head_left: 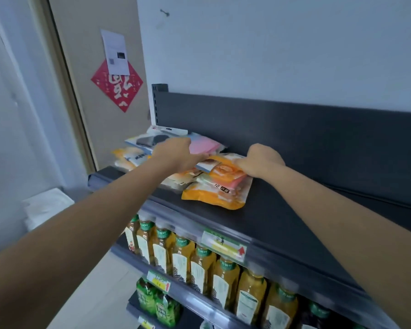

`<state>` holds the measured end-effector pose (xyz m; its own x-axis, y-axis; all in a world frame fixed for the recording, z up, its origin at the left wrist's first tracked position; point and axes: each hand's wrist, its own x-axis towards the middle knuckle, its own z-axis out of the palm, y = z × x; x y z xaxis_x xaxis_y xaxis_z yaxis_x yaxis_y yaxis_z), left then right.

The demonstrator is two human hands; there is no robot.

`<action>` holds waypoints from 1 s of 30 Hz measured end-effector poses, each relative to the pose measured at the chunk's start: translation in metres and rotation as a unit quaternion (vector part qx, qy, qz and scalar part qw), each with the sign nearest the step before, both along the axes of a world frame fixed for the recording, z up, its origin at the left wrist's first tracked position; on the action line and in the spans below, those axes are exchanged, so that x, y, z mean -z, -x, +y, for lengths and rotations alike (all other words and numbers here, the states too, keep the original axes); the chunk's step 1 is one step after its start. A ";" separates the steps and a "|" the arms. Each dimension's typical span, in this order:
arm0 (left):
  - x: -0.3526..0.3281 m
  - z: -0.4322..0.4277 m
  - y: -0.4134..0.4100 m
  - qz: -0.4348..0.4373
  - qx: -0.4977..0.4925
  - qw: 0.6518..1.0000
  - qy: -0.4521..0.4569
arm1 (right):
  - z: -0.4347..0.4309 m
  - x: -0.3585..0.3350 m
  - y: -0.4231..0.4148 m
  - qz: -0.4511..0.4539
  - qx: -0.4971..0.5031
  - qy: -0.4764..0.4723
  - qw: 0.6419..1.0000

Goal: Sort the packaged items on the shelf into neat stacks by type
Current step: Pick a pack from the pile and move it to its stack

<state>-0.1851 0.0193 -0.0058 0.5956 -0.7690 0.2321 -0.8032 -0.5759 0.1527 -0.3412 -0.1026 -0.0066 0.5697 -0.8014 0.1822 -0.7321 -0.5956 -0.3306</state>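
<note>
Flat packaged items lie in a loose pile on the dark top shelf (282, 224). My left hand (176, 155) grips the left edge of an orange packet (226, 172) lying on top of the pile. My right hand (259, 161) is closed on the same packet's right edge. Under it lies a larger orange pouch (214, 195) marked "10". Behind sit a pink packet (204, 147) and a packet with a dark grey item (152, 140). Another orange-and-white pouch (128, 156) lies at the shelf's left end.
The shelf's dark back panel (294, 129) rises just behind the pile. To the right of the pile the shelf top is bare. Below, rows of amber drink bottles (199, 262) and green bottles (157, 302) fill the lower shelves. A door with a red decoration (116, 85) stands at left.
</note>
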 end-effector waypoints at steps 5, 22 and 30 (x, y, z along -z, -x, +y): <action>0.001 -0.013 -0.047 -0.026 -0.018 0.999 0.007 | -0.017 0.000 -0.047 -0.005 -0.026 -0.001 1.000; 0.008 -0.054 -0.127 0.052 0.086 0.995 0.020 | -0.024 0.011 -0.143 -0.033 0.069 -0.131 0.989; 0.004 -0.046 -0.124 0.046 0.185 0.981 0.043 | 0.009 0.009 -0.136 -0.108 0.162 -0.137 0.971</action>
